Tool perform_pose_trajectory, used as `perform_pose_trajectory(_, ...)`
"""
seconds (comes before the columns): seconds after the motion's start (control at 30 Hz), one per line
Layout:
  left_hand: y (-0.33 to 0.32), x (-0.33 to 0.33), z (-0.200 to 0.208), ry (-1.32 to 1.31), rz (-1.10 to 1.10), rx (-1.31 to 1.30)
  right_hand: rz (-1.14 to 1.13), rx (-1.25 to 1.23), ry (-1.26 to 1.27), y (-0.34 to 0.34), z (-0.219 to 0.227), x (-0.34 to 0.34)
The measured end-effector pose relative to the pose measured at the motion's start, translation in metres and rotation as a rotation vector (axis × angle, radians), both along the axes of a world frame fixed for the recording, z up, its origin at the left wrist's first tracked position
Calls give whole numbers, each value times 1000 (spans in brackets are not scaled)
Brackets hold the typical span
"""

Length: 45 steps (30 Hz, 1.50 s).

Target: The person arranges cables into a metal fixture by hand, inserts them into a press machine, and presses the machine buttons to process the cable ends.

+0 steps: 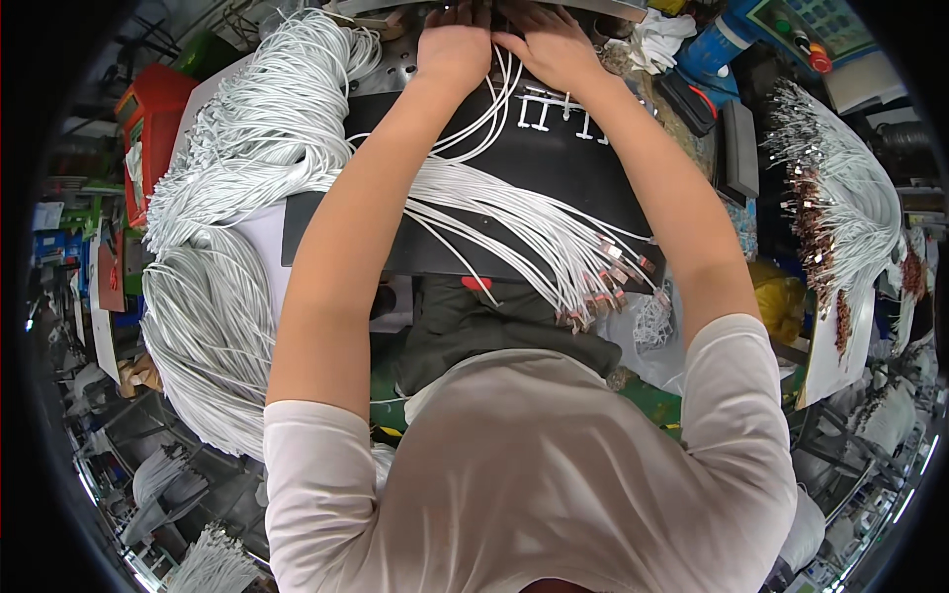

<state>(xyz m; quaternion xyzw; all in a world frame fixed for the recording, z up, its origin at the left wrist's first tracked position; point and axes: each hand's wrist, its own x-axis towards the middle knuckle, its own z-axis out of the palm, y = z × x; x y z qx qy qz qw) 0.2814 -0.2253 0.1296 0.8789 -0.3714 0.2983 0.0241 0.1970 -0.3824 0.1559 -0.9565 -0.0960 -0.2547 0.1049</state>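
Note:
Both my arms stretch forward to the top edge of the picture. My left hand (455, 49) and my right hand (554, 44) lie close together at a metal machine edge, and their fingertips are hidden there. A few white cables (507, 84) curve up between the hands, beside the right thumb; whether fingers grip them is hidden. Behind them, a bundle of white cables (484, 193) with copper-coloured ends (603, 287) lies across a black board (583, 178). A white plastic frame with short prongs (539, 111) rests on the board near my right wrist.
A large heap of white cables (267, 109) fills the left side, and a coil (208, 336) hangs below it. To the right are a blue cylinder (717, 44), a grey block (738, 148) and another hanging cable bundle (850, 188). A red bin (153, 124) stands far left.

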Motion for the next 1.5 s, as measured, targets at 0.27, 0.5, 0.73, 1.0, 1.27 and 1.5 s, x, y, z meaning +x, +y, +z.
perform_pose_trajectory(0.27,-11,2,-2,-175,57,-37,-301,-238,-38,-8,-45,20)
perform_pose_trajectory(0.5,34,-47,-10,-2,-80,-427,-53,217,-132,-8,-18,-49)
perform_pose_trajectory(0.73,225,-264,-36,2117,-453,-1143,-658,583,-441,-79,-52,-336)
perform_pose_trajectory(1.0,250,-267,-119,1441,278,-1701,-418,778,358,54,-134,-385)
perform_pose_trajectory(1.27,269,-267,-124,1373,287,-1722,-398,790,507,36,-186,-391)
perform_pose_trajectory(1.5,251,-269,-114,1412,391,-1776,-452,1065,685,20,-159,-390)
